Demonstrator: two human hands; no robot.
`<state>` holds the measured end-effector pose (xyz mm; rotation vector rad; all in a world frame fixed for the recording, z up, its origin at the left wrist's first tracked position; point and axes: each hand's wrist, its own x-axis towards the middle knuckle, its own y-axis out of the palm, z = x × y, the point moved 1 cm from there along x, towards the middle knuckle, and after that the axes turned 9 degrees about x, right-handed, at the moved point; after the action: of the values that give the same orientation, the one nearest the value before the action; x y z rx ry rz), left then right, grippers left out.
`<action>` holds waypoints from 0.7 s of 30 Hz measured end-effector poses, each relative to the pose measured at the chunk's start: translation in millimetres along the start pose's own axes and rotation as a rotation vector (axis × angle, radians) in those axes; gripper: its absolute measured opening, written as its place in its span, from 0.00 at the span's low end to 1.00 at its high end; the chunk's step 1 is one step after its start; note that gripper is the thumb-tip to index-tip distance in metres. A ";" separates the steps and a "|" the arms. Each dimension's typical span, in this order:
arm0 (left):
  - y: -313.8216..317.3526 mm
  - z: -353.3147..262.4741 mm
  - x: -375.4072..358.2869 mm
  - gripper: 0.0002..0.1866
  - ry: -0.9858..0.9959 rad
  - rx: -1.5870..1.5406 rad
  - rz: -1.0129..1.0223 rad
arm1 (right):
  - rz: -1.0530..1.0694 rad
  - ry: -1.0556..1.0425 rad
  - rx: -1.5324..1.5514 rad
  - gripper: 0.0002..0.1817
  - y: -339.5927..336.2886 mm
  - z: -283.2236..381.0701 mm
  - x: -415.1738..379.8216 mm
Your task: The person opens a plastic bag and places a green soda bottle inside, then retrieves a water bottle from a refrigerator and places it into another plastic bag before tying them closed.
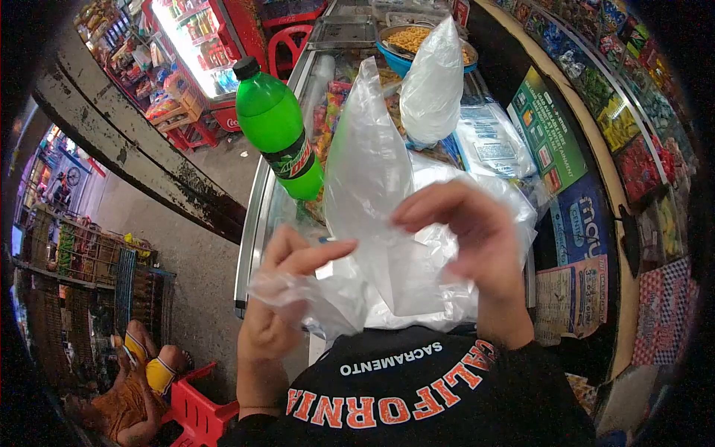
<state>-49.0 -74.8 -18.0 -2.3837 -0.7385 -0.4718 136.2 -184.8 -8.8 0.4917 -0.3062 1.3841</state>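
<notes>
A tall, pointed clear plastic bag (369, 160) stands upright between my hands, with its tip pointing away from me. My left hand (279, 294) is at its lower left, forefinger stretched toward the bag and the other fingers closed around crumpled thin plastic (335, 298). On the other side, my right hand (477, 231) is lifted and slightly blurred. Its fingers curve over the bag's lower right side, the thumb apart from them. White plastic sheets (439, 287) lie under the bag. Just left stands a green Mountain Dew bottle (279, 123) with a black cap.
A second pointed bag (432, 89), filled white, stands farther back beside plastic packs (491, 141). Behind it is a blue basin (395, 61) with a tray of nuts. Snack packets hang at right. A person (138, 387) sits at lower left near a red chair (197, 406).
</notes>
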 end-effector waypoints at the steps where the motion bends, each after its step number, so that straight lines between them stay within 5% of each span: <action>1: 7.1 -1.6 1.0 0.19 0.002 0.000 0.000 | 0.117 0.039 -0.131 0.26 13.3 -0.1 -0.3; 3: 20.0 -2.0 4.6 0.18 -0.096 -0.032 -0.106 | 0.167 0.097 -0.177 0.32 32.7 -10.2 -2.8; 5: 23.4 -1.7 8.3 0.18 -0.085 0.080 -0.116 | 0.091 0.118 -0.214 0.28 41.0 -25.4 -10.2; 7: 30.0 7.1 3.4 0.18 -0.236 -0.073 -0.121 | -0.026 0.368 -0.041 0.21 38.6 -40.5 -14.7; 8: 31.3 9.7 1.6 0.18 -0.304 -0.103 -0.087 | -0.045 0.221 -0.136 0.12 34.3 -47.3 -16.5; 16: 18.0 25.8 -5.5 0.09 -0.460 -0.373 -0.133 | -0.314 0.334 -0.017 0.06 10.7 -36.1 -20.5; 20: 20.8 30.3 -2.3 0.09 -0.406 -0.431 -0.249 | -0.289 0.309 -0.015 0.07 8.3 -31.7 -24.7; 21: 20.6 31.5 -2.1 0.09 -0.402 -0.468 -0.249 | -0.124 0.285 0.135 0.08 8.6 -28.3 -25.6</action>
<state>-33.4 -69.6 -51.9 -2.8831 -1.2255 -0.2857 121.2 -191.7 -44.4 0.4102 0.0490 1.3389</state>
